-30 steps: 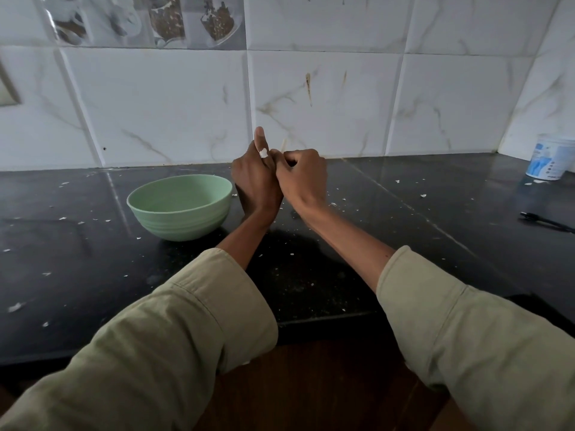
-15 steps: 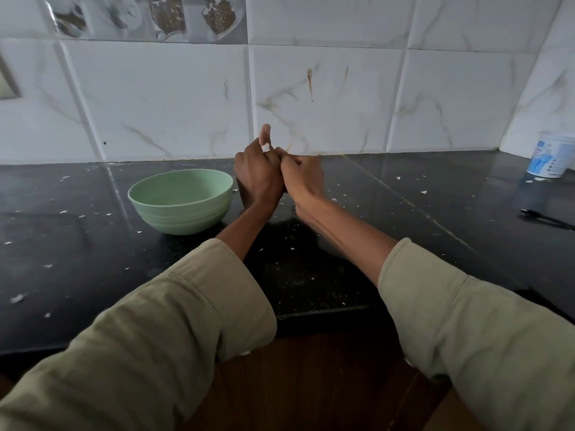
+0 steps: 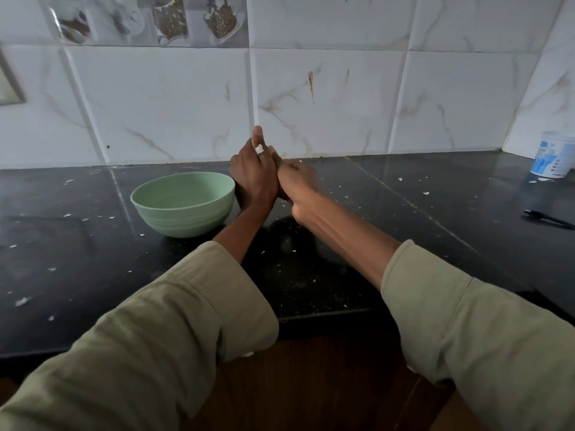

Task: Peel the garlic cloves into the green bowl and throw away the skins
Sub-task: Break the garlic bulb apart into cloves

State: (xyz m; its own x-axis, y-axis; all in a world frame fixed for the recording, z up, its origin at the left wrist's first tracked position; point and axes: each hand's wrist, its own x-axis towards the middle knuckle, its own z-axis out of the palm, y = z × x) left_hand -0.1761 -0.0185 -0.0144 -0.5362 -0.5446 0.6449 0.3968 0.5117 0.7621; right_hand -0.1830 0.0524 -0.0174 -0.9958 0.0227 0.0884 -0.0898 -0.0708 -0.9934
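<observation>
The green bowl [image 3: 183,203] stands on the black counter, left of my hands; no cloves show inside it. My left hand [image 3: 253,178] and my right hand [image 3: 295,178] are pressed together just right of the bowl, above the counter. A small white garlic clove [image 3: 259,148] shows between the left thumb and fingers, pinched there. The right hand's curled fingers meet the clove from the right; it is blurred, and most of the clove is hidden by both hands.
Small white skin flakes [image 3: 21,301] lie scattered over the black counter [image 3: 404,244]. A white and blue tub [image 3: 553,158] stands at the far right by the wall, with a black pen-like thing [image 3: 547,219] in front of it. The tiled wall is close behind.
Both hands stay together at the clove and shift slightly; the right hand has turned and is now blurred. The bowl has not moved.
</observation>
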